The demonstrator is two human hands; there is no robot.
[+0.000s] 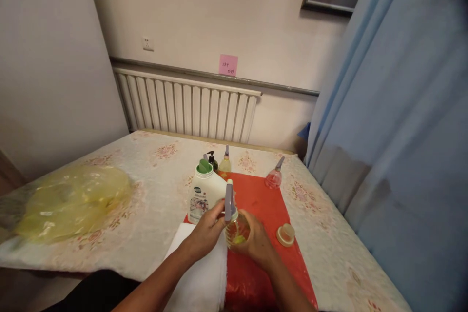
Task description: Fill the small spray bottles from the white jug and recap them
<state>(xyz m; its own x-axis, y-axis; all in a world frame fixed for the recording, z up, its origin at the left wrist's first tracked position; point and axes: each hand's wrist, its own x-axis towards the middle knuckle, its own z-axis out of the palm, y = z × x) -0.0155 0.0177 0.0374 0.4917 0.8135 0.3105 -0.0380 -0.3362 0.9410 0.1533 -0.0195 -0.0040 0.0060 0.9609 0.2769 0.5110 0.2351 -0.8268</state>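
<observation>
Between my two hands is a clear spray bottle [237, 239] with a grey trigger head and a little yellowish liquid low inside. My left hand [207, 230] pinches it at the collar, just under the trigger head. Around the right side of its body wraps my right hand [257, 240]. Just behind my left hand stands a large white detergent jug [199, 200], its mouth uncapped and showing a green inner spout. A translucent cap [285, 234] lies on the red sheet [256, 195], right of my right hand.
A pink-liquid spray bottle [273, 178] stands at the sheet's far right corner. Behind the jug are a yellowish spray bottle [225, 162] and a dark pump bottle [212, 160]. A folded white cloth [199, 273] lies in front; a yellow plastic bag [76, 200] is left. A blue curtain [395, 107] hangs right.
</observation>
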